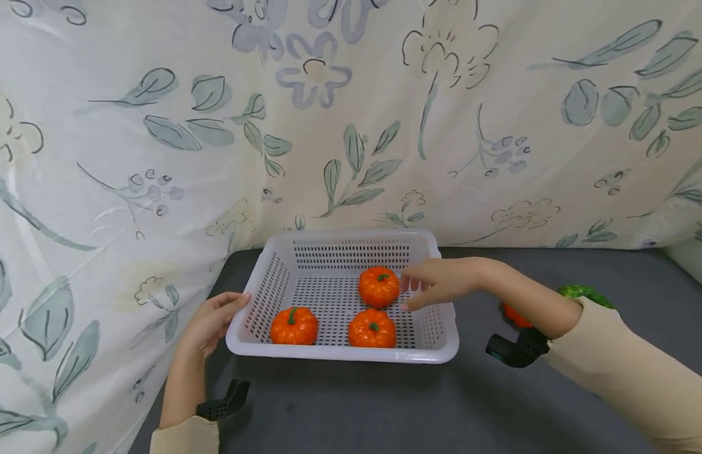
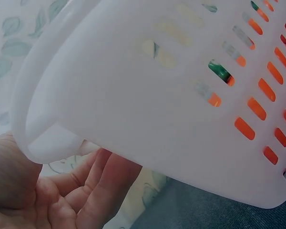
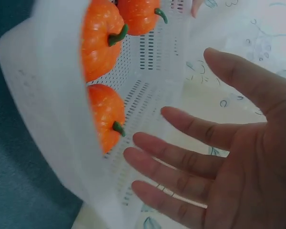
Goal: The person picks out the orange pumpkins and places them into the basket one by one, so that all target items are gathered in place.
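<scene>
A white perforated plastic basket (image 1: 339,354) holds three small orange pumpkins with green stems: one at the front left (image 1: 294,328), one at the front right (image 1: 372,329) and one farther back (image 1: 379,287). My left hand (image 1: 211,323) grips the basket's left rim, thumb on top; in the left wrist view its fingers (image 2: 117,176) curl beneath the rim. Over the basket's right side hovers my right hand (image 1: 442,280), close beside the back pumpkin. The right wrist view shows its fingers (image 3: 181,160) spread and relaxed, with nothing held.
The basket is over a dark grey table (image 1: 339,410). Partly hidden behind my right forearm are a red-orange object (image 1: 517,316) and a bumpy green one (image 1: 586,292). A floral cloth (image 1: 351,126) hangs at the back and along the left.
</scene>
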A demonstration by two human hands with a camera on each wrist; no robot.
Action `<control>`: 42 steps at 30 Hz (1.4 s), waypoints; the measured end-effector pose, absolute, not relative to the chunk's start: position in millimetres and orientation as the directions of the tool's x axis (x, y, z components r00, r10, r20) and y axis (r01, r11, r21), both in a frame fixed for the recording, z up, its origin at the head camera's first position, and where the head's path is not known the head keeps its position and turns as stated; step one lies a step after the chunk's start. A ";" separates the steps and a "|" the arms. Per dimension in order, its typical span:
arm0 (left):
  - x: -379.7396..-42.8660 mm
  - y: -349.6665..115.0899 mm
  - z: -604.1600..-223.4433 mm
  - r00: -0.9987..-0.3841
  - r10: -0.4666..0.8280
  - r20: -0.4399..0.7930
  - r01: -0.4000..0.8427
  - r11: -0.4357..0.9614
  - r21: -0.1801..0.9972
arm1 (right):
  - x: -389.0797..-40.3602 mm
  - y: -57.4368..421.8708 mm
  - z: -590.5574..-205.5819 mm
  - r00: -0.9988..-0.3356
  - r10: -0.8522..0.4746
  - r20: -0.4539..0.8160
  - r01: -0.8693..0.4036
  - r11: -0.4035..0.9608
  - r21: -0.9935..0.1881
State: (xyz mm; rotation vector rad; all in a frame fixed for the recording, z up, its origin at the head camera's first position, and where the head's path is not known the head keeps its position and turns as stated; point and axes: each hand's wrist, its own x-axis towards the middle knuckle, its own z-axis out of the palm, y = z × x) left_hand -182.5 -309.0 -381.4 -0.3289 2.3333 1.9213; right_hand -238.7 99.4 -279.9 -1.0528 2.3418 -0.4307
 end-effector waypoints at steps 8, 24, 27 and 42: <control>-180.4 -309.4 -381.1 -0.969 -0.107 -0.222 -0.237 0.167 0.957 | -229.9 125.3 -283.9 -0.613 -0.744 -0.266 -0.559 0.646 -0.519; -180.5 -306.4 -382.0 -0.967 -0.128 -0.220 -0.241 0.182 0.953 | -217.3 183.9 -296.0 -0.731 -0.673 -0.113 -0.513 0.652 -0.559; -180.4 -306.6 -381.2 -0.968 -0.120 -0.222 -0.241 0.180 0.953 | -215.2 192.7 -298.8 -0.744 -0.658 -0.116 -0.497 0.661 -0.562; -181.2 -306.6 -381.2 -0.967 -0.126 -0.222 -0.242 0.174 0.955 | -209.0 234.4 -319.7 -0.804 -0.589 -0.075 -0.476 0.714 -0.513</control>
